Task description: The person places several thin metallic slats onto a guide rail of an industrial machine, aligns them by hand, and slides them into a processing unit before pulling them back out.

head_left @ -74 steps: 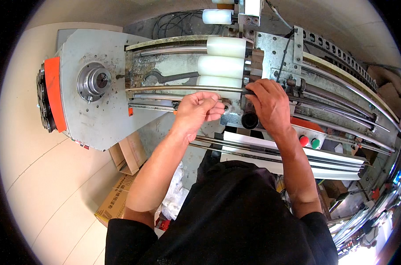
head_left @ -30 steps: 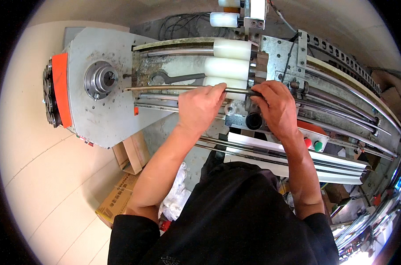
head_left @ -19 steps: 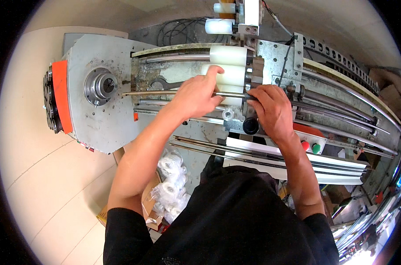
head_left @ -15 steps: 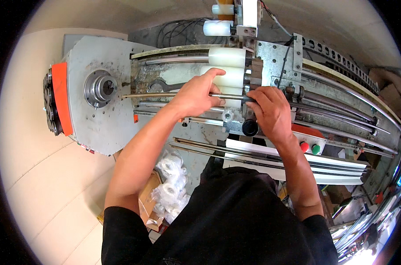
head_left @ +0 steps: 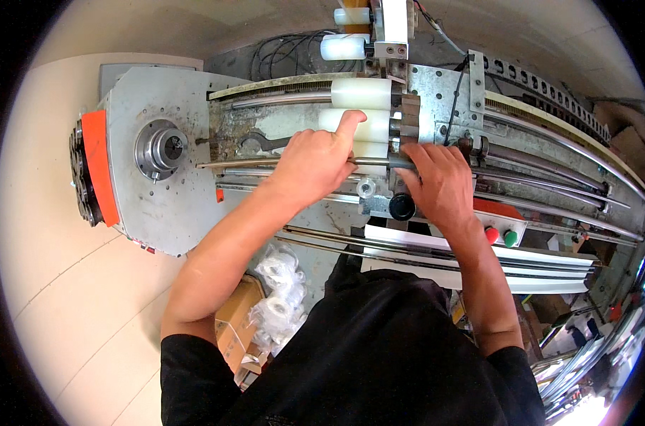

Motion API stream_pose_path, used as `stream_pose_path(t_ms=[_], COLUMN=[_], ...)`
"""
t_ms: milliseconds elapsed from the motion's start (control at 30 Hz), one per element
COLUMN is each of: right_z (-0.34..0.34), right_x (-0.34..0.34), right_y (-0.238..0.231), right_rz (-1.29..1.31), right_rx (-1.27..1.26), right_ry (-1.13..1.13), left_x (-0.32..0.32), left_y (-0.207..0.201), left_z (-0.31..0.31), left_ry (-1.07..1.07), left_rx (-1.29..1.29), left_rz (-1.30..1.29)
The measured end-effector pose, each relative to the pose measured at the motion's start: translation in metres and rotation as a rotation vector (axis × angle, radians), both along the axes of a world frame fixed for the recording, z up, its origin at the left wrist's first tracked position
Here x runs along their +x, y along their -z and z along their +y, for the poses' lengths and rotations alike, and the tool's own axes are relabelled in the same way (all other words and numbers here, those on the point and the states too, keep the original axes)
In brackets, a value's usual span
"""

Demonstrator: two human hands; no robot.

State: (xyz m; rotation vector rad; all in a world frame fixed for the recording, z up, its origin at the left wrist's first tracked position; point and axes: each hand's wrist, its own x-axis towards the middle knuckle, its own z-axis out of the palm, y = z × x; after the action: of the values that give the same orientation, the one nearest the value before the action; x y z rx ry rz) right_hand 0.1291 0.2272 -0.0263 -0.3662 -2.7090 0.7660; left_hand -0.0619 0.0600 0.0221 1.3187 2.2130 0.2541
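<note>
A long thin metal rod [head_left: 239, 162] lies crosswise over the machine bed, its left end free near the round metal chuck [head_left: 152, 150]. My left hand [head_left: 314, 165] is closed around the rod's middle, thumb pointing up beside the white rollers [head_left: 361, 94]. Farther right, my right hand [head_left: 440, 179] grips the rod at a dark grey sleeve [head_left: 399, 162], with fingers bent over it. The exact contact under the right fingers is hidden. Behind the rod, a dark open-ended wrench [head_left: 260, 142] rests on the bed, partly covered by my left hand.
A black knob [head_left: 402, 206] sits just below my right hand. Several more rods [head_left: 408, 250] lie on a white channel tray [head_left: 550, 284] in front of me. Red [head_left: 491, 236] and green [head_left: 511, 238] buttons are at the right. Clear plastic bags [head_left: 280, 298] fill a cardboard box [head_left: 237, 319].
My left hand has closed more fully around the rod and turned its back upward. The rod's left end has dipped slightly toward me. My right hand stays at the sleeve.
</note>
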Motion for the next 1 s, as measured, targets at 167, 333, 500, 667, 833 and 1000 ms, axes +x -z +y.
stream_pose_path(t_ms=[167, 333, 500, 667, 833, 1000], right_z=[0.016, 0.011, 0.006, 0.007, 0.031, 0.035], right_x=[0.0, 0.0, -0.001, -0.003, 0.005, 0.003], right_y=[0.003, 0.014, 0.022, 0.01, 0.021, 0.023], right_rz=[-0.125, 0.003, 0.064, -0.061, -0.235, -0.113], right_rx=[-0.048, -0.093, -0.066, 0.04, 0.084, 0.065], right_ry=[-0.067, -0.006, 0.047, 0.079, -0.036, -0.023], left_x=[0.004, 0.01, 0.016, 0.007, 0.008, 0.022], left_y=[0.024, 0.047, 0.047, 0.061, 0.066, 0.066], left_z=[-0.002, -0.014, -0.018, -0.019, -0.013, -0.014], left_ry=[-0.057, -0.111, -0.075, 0.008, -0.08, -0.061], left_rx=[0.215, 0.405, 0.448, 0.449, 0.489, 0.542], left_rz=[0.038, 0.046, 0.141, 0.165, 0.13, 0.207])
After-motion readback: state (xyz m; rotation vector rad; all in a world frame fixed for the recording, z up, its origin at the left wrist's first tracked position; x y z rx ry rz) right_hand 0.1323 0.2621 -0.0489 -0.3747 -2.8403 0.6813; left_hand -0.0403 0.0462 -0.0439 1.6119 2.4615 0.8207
